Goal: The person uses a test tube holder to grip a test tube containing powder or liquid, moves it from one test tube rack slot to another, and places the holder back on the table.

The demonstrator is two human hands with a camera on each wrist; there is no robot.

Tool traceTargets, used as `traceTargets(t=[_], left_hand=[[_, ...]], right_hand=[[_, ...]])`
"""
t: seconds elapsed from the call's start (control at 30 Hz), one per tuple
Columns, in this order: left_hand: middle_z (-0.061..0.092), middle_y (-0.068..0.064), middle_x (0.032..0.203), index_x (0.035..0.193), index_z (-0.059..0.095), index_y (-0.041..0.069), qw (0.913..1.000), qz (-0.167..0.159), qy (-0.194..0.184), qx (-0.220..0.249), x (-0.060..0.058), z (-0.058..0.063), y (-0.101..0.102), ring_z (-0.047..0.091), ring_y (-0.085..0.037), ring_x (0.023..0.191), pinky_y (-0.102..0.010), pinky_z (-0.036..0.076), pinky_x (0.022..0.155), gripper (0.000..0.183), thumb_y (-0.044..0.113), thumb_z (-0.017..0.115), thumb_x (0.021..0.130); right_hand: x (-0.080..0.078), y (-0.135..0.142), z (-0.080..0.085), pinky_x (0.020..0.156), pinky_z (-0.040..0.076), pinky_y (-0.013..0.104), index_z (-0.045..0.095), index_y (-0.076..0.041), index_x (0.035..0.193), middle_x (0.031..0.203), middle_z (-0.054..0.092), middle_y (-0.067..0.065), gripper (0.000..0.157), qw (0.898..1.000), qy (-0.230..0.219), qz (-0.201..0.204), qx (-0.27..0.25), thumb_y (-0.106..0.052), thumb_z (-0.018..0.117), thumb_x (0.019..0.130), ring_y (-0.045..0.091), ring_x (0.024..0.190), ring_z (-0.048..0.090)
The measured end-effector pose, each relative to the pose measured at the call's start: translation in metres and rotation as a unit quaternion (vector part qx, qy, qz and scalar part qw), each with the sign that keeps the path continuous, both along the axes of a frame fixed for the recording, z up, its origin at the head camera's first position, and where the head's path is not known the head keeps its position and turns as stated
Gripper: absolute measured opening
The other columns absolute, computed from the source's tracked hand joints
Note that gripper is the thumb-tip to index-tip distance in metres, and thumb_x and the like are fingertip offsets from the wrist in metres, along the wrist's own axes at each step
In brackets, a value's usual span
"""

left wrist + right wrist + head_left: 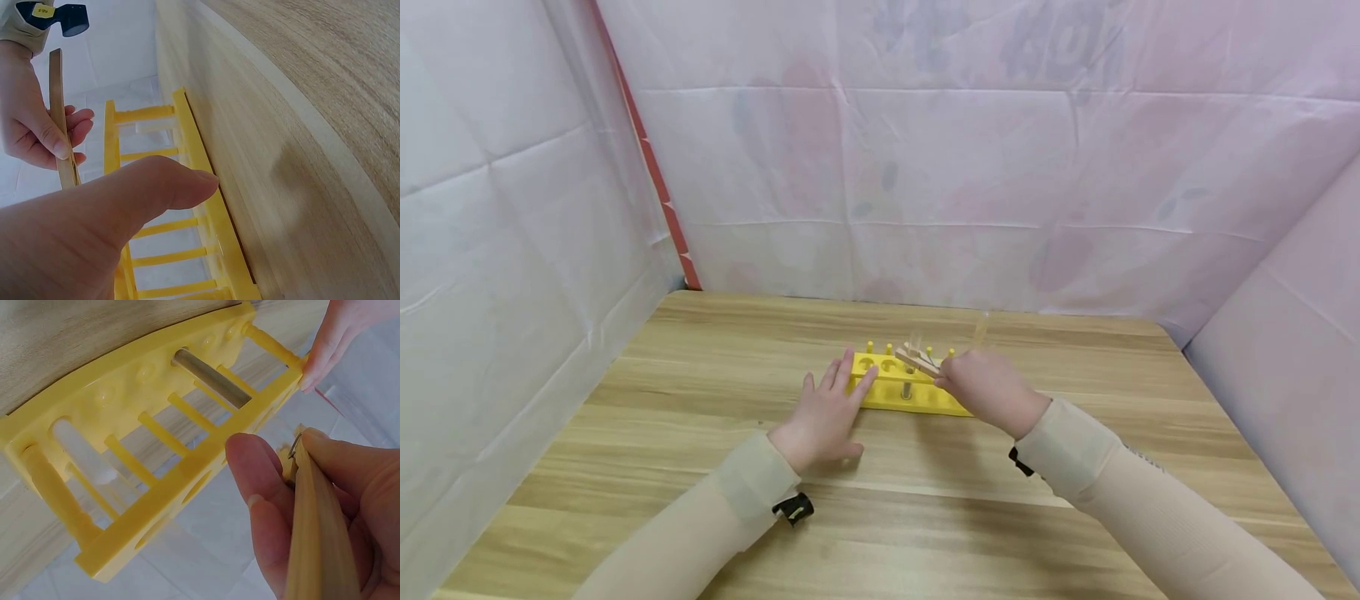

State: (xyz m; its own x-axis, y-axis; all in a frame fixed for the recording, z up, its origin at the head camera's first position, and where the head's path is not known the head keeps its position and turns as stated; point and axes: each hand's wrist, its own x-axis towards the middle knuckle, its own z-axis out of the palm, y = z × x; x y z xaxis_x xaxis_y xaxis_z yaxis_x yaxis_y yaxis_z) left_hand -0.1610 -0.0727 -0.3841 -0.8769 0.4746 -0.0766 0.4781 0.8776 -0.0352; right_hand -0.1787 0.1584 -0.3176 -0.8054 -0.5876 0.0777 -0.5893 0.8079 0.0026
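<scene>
A yellow test tube rack [940,406] stands on the wooden table. My left hand [827,421] rests against its left end, fingers spread; in the left wrist view the thumb [169,184] stretches across the rack's side. My right hand [988,387] grips a wooden test tube clamp [309,531] by its handles. In the head view the clamp's front end overlaps the top of a glass test tube [907,390] in the rack's middle. That tube's contents look grey [212,380] in the right wrist view. Another test tube [81,453], with white contents, stands near the rack's other end.
Wood-grain tabletop [700,417] surrounds the rack. Pale printed sheeting [925,167] hangs behind the table and along both sides, with a red strip [658,179] at the back left corner. Short yellow pegs [870,347] rise along the rack's back.
</scene>
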Motion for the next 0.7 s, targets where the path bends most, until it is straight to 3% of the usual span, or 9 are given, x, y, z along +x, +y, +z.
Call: traceTargets(t=[0.2, 0.7], left_hand=[[-0.005, -0.024, 0.152, 0.151, 0.005, 0.016, 0.9998, 0.008, -0.015, 0.008, 0.0013, -0.0005, -0.0012, 0.016, -0.042, 0.136, -0.064, 0.026, 0.099, 0.110, 0.055, 0.070, 0.072], [-0.006, -0.024, 0.152, 0.151, 0.004, 0.017, 0.9999, 0.012, -0.009, 0.007, 0.0002, -0.0009, -0.0015, 0.016, -0.045, 0.135, -0.063, 0.026, 0.100, 0.111, 0.056, 0.070, 0.071]], right_hand=[[0.0003, -0.0026, -0.0011, 0.045, 0.041, 0.027, 0.059, -0.009, 0.066, 0.054, 0.047, -0.004, 0.024, 1.000, -0.014, 0.000, 0.001, -0.018, 0.065, 0.087, 0.011, 0.046, 0.042], [-0.0022, -0.0040, -0.0027, 0.040, 0.037, 0.025, 0.060, -0.008, 0.068, 0.053, 0.045, -0.004, 0.023, 1.000, -0.024, -0.006, 0.006, -0.020, 0.065, 0.087, 0.011, 0.044, 0.041]])
